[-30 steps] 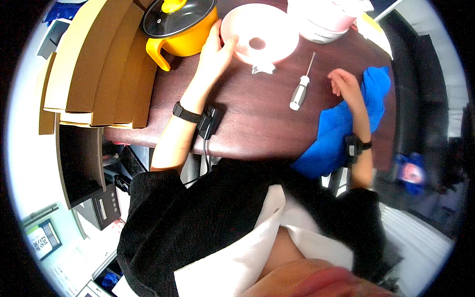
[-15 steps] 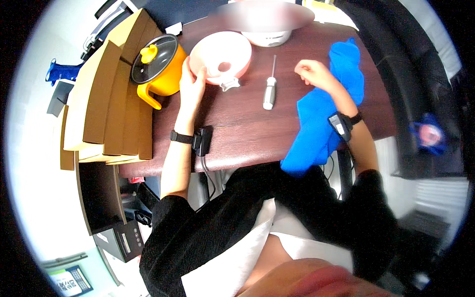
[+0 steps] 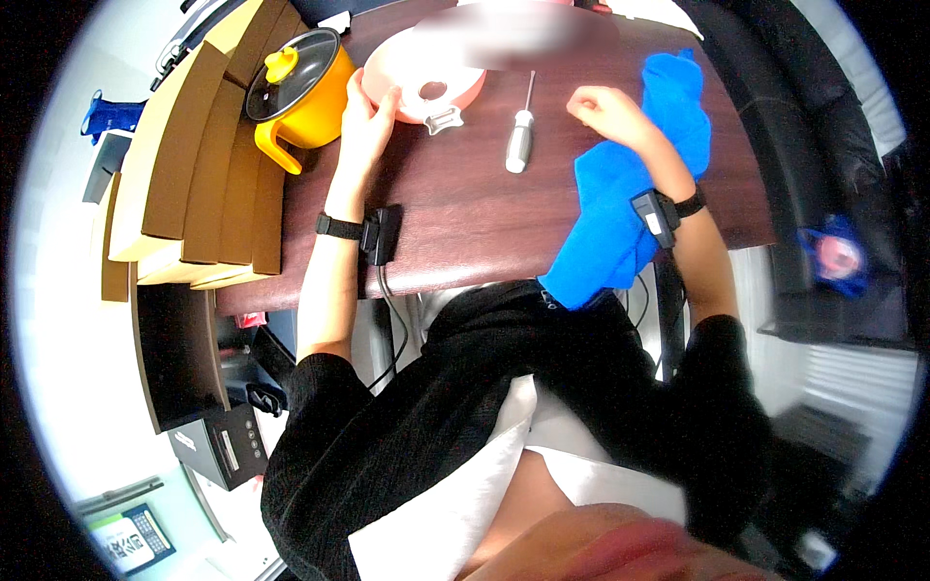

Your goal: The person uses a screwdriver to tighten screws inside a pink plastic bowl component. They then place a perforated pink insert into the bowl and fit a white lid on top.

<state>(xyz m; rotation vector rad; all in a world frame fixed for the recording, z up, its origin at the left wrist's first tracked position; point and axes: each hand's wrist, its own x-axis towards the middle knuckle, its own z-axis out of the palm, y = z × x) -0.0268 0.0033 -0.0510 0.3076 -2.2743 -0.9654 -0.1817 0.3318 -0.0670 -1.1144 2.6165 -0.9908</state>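
- Head view: a person's left hand (image 3: 368,126) holds the left rim of a pink bowl (image 3: 405,66) at the far side of a dark table (image 3: 455,228), thumb over the near edge, fingers along the outer wall.
- Right hand (image 3: 612,114) bends loosely above the table beside a blue cloth (image 3: 635,189), fingers curled narrow; its palm is hidden, so whether it holds anything cannot be told.
- The bowl sits between a yellow pot (image 3: 326,97) and a screwdriver (image 3: 520,143), a round hole in its floor and a pale pronged tab (image 3: 445,121) at its near edge.
- By its look, the shell is likely light, stiff plastic, its smooth wall perhaps a little slippery, and the slim tab probably the most breakable part.
- The rim appears the best place to take hold, thumb and fingers on either side, clear of the tab.
- No lettering can be made out on the bowl; a printed card (image 3: 131,539) at lower left carries bold dark characters, while pale marks at the cloth's near end are too small to read.
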